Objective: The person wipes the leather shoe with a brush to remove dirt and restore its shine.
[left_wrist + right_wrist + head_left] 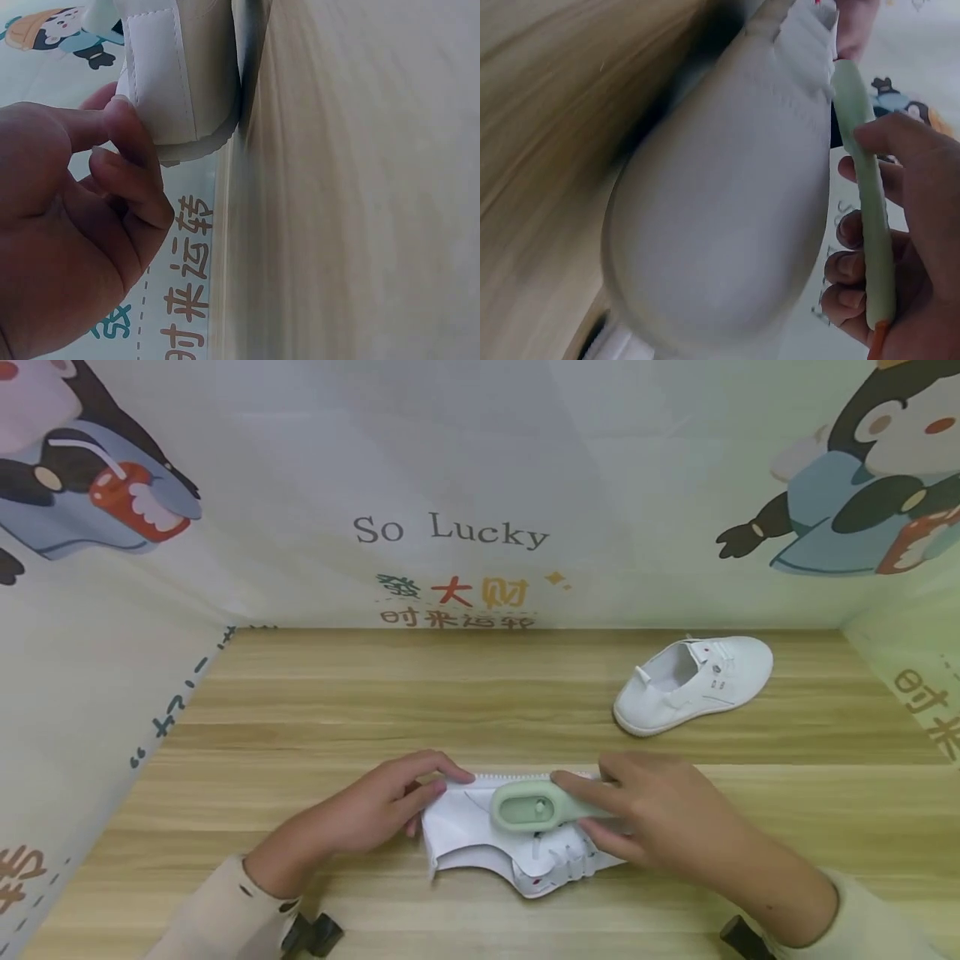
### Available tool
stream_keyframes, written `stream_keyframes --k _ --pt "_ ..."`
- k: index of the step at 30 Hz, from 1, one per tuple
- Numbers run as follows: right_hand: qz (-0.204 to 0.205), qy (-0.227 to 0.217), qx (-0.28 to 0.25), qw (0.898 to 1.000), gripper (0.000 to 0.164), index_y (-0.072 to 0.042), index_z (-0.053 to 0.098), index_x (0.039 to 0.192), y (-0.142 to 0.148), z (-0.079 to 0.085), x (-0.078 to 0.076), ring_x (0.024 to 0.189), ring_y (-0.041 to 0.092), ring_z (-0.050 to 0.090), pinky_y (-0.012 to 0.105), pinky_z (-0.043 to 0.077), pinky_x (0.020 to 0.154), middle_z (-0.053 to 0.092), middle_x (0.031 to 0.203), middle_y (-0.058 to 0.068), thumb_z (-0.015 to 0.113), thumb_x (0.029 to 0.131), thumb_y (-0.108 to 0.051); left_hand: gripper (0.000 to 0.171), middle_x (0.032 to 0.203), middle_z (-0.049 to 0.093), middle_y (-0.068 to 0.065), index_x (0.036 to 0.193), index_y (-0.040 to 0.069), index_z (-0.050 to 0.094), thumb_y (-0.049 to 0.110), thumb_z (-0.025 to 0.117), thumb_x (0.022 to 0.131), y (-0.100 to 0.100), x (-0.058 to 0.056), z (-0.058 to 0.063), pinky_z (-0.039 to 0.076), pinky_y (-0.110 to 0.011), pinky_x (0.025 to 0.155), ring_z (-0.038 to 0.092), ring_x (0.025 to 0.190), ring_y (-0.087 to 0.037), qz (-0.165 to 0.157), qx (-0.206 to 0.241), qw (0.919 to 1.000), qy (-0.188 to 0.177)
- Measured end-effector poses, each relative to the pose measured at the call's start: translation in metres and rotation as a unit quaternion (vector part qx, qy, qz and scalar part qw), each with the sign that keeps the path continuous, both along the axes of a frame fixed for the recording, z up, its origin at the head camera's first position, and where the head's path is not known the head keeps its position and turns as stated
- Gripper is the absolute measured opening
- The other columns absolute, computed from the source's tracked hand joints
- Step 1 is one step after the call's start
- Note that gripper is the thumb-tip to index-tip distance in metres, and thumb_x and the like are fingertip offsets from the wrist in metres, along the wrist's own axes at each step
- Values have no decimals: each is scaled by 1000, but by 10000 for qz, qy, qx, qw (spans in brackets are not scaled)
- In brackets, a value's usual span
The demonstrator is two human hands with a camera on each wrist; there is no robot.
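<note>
A white lace-up shoe (465, 822) lies on its side near the front of the table, its opening facing me and its toe to the right. My left hand (390, 802) pinches its heel end, thumb and fingertips at the heel's edge in the left wrist view. In my right hand (660, 810) is a light green long-handled brush (517, 806), its oval hollowed head lying over the shoe's upper side. The right wrist view shows fingers wrapped round the brush handle (877, 240), beside the large white toe (712, 202). The brush's underside is hidden.
A second white shoe (697, 685) stands upright at the back right of the wooden table (375, 693). Pale printed cloth walls (465, 460) enclose the back and both sides. Dark wrist-camera pieces (315, 935) show by the sleeves.
</note>
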State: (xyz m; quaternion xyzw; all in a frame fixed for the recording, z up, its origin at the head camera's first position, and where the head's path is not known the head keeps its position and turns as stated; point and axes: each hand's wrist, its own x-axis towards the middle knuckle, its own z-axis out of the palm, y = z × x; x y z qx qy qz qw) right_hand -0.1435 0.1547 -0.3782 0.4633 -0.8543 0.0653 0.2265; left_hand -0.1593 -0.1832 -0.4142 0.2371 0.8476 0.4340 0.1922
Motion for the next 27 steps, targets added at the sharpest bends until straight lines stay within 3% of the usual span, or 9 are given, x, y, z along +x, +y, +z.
stream_keyframes --k 5,12,21,27 --pt "-290 -395 367 9981 46 -29 65 132 -12 1 7 64 7 42 24 36 54 51 80 -5 73 87 -38 28 106 60 -5 126 28 62 16 44 107 2 -1 -1 50 -26 57 57 62 -11 -35 74 9999 -103" --pt "-762 -503 355 9952 49 -32 64 133 0 1 17 63 5 38 22 34 55 47 79 -7 75 86 -39 28 119 62 -4 126 28 62 16 45 107 3 -1 0 49 -27 53 53 58 -9 -92 68 9999 -33" --pt "-1188 -615 360 9904 47 -38 60 136 32 3 28 65 2 36 20 32 55 45 80 -10 69 91 -44 28 123 62 -3 126 29 62 17 46 107 3 -1 1 49 -27 53 52 57 -9 -31 22 10000 -10" --pt "-1401 -732 398 9866 48 -36 61 136 52 4 34 66 1 35 18 30 53 46 82 -11 71 89 -43 27 124 62 -3 126 30 63 18 47 107 0 -1 0 49 -27 53 53 58 -10 -11 18 10000 8"
